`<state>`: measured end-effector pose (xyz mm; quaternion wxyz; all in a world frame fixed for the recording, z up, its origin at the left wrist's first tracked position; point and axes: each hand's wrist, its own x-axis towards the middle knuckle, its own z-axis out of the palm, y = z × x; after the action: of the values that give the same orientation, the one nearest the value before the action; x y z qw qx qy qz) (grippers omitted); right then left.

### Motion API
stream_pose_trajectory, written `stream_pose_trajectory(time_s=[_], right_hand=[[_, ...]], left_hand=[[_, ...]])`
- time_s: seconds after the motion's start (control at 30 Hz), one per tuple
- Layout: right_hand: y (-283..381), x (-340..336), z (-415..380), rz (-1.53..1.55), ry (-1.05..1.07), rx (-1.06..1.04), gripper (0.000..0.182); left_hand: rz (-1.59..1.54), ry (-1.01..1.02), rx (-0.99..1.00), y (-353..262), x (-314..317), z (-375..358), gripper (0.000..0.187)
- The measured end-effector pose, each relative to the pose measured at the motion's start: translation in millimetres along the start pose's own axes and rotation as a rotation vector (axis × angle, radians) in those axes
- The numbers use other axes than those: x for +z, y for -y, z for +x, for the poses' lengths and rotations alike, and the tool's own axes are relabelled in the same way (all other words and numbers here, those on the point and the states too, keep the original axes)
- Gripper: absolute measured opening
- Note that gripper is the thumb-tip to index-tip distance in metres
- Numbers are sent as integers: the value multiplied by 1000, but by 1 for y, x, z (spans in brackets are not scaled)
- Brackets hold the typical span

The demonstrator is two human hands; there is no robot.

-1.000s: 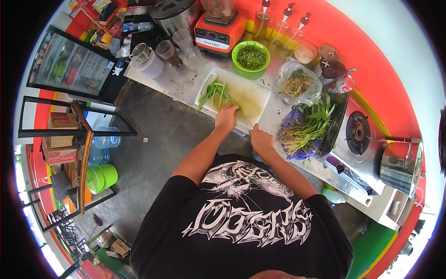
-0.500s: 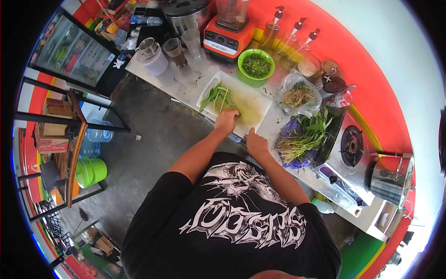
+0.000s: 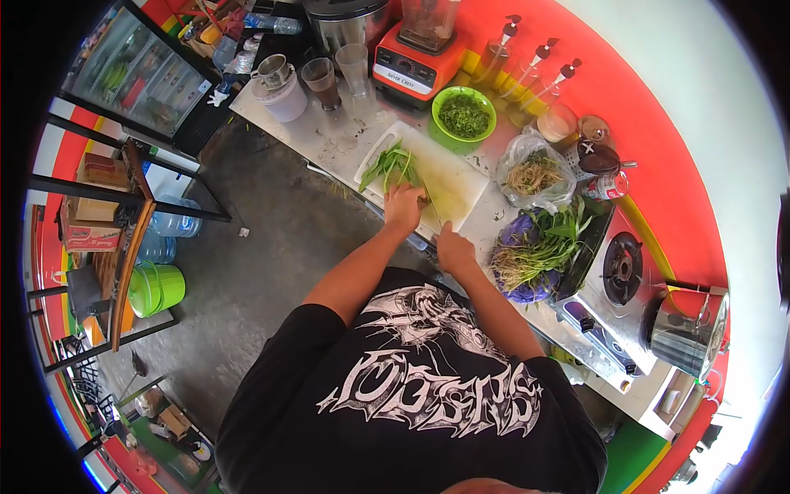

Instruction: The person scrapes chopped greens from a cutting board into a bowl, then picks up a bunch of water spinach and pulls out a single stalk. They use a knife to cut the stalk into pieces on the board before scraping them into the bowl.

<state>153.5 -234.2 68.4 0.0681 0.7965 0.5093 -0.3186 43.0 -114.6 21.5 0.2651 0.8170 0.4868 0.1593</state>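
Observation:
My left hand [image 3: 403, 206] presses down on a bunch of long green leafy stems [image 3: 391, 165] that lies on the left part of a white cutting board [image 3: 453, 177]. Just to its right, my right hand [image 3: 454, 247] is closed around a knife [image 3: 434, 214]. The knife's thin blade points up onto the board beside my left fingers. A green bowl [image 3: 463, 115] of chopped greens stands right behind the board.
A pile of rooted greens [image 3: 539, 243] on a purple bag and a clear bag of trimmings [image 3: 535, 174] lie to the right. Beyond them are a gas stove [image 3: 621, 267] and a steel pot [image 3: 687, 325]. A red blender [image 3: 415, 58], glasses [image 3: 321, 78] and pump bottles [image 3: 535, 70] line the back.
My left hand has shifted slightly up the board along the stems, and the knife stays close beside it. The view has drifted, so the counter sits a little higher and further right.

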Motion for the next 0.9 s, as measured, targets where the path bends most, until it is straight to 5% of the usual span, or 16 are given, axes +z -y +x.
stream_pose_trajectory(time_s=[0.57,0.9], right_hand=[[1,1,18,55,-82,-20,36],[-1,-6,-10,-8,50,23,39]], left_hand=[[-27,11,4,8,2,1,14],[-80,-8,64,16,4,2,13]])
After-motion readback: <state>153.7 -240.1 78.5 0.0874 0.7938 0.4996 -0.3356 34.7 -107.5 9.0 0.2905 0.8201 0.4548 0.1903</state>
